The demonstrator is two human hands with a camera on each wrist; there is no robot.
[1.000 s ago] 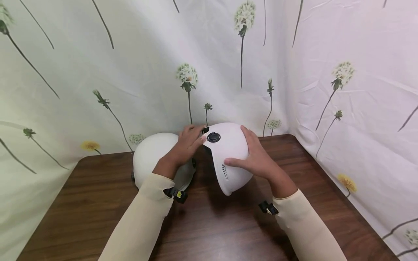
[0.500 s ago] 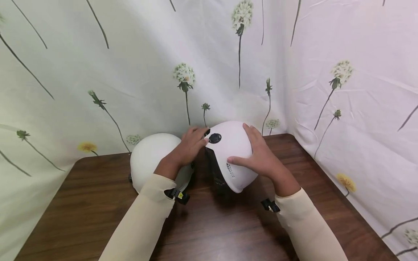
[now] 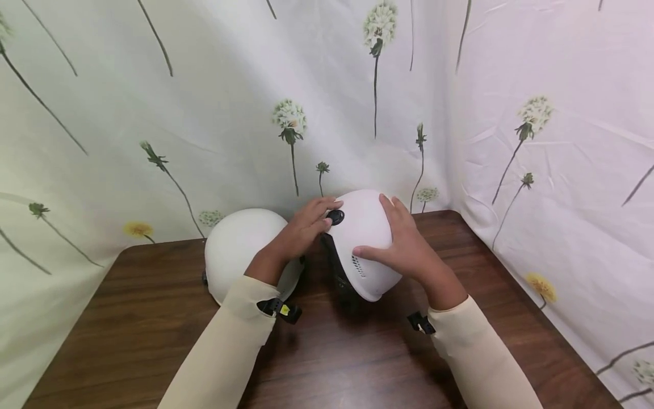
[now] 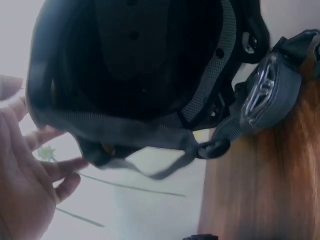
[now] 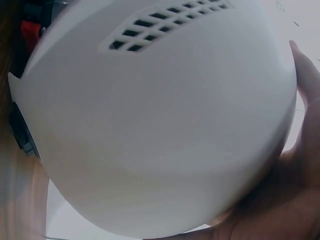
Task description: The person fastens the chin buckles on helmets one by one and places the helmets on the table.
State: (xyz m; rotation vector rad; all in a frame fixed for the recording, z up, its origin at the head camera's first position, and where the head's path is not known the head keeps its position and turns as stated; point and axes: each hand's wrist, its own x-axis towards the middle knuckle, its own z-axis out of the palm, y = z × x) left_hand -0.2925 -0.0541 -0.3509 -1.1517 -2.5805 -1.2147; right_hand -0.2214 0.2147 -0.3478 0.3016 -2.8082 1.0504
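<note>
Both hands hold a white helmet (image 3: 368,221), tilted so its opening faces left. My right hand (image 3: 409,244) grips the shell from the right, thumb on the near side by the small vent holes (image 5: 150,30) and fingers spread over the top. At the upper left edge, my left hand (image 3: 301,227) holds the rim around a round black side knob (image 3: 335,216). The left wrist view shows the dark padded inside (image 4: 135,60), with a chin strap (image 4: 135,132) across it and a clear buckle (image 4: 261,92) hanging beside the table. Part of the left fingers is hidden behind the shell.
A second white helmet (image 3: 237,244) sits on the dark wooden table (image 3: 138,318) to the left, partly behind my left forearm. Flower-printed white cloth (image 3: 230,113) hangs along the table's back and right edges.
The held helmet has turned slightly, showing more of its dark opening, and shifted a little right. My left fingers have moved right, further over the edge by the knob. The second helmet stays put.
</note>
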